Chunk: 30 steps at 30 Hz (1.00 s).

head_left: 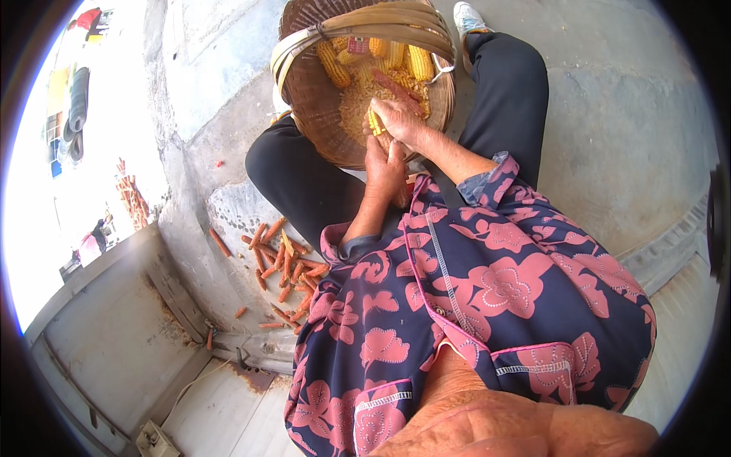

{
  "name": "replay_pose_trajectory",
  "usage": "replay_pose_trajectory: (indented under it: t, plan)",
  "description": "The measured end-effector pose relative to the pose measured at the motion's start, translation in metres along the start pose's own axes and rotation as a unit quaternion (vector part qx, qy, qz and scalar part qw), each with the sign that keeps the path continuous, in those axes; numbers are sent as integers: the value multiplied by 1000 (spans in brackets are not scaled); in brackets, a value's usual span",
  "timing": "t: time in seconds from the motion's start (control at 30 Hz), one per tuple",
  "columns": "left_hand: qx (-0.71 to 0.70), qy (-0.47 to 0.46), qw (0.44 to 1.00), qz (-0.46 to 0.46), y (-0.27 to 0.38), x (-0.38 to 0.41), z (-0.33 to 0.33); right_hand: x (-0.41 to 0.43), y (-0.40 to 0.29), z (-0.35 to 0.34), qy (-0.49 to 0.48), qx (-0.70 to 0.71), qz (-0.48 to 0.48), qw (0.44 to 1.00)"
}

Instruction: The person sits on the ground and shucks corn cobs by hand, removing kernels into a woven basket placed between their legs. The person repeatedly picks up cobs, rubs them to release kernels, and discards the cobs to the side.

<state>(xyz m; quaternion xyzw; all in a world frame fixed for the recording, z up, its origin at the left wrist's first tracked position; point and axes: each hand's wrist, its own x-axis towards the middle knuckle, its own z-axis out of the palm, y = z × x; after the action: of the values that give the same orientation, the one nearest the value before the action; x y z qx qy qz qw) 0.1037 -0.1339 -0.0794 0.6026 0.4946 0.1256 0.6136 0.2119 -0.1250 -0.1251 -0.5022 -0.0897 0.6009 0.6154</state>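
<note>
A partly shelled corn cob point(376, 123), with yellow kernels left near its upper end, is held between my two hands over the basket. My left hand point(386, 167) grips the cob's lower part. Across its upper part, my right hand point(400, 121) has its fingers curled around the kernels. A reddish bare cob section point(401, 197) shows below my left hand; whether it belongs to the same cob, I cannot tell. The woven bamboo basket point(311, 105) stands between my legs. Inside are loose kernels point(357, 111), several yellow ears point(421, 63) and reddish bare cobs point(394, 88).
The basket's broad handle point(377, 20) arches over its far side. A small pink object point(358, 45) lies among the ears. Bare cobs point(288, 265) are heaped on the concrete floor point(228, 131) at my left. Nearby stands an open door panel point(108, 320) with a cable point(194, 383).
</note>
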Motion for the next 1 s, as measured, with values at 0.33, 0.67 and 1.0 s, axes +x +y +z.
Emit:
replay_pose_trajectory:
  t: [0.33, 0.67, 1.0]
  plan:
    - [-105, -64, 992, -10, -27, 8, -4, 16, 19, -10, -50, -140, -143, 979]
    - [-232, -113, 962, -92, 13, -5, -2, 13, 15, -6, 67, -161, -55, 983]
    - [-100, -88, 989, -69, 21, -8, 6, 14, 15, -9, 38, -119, -23, 992]
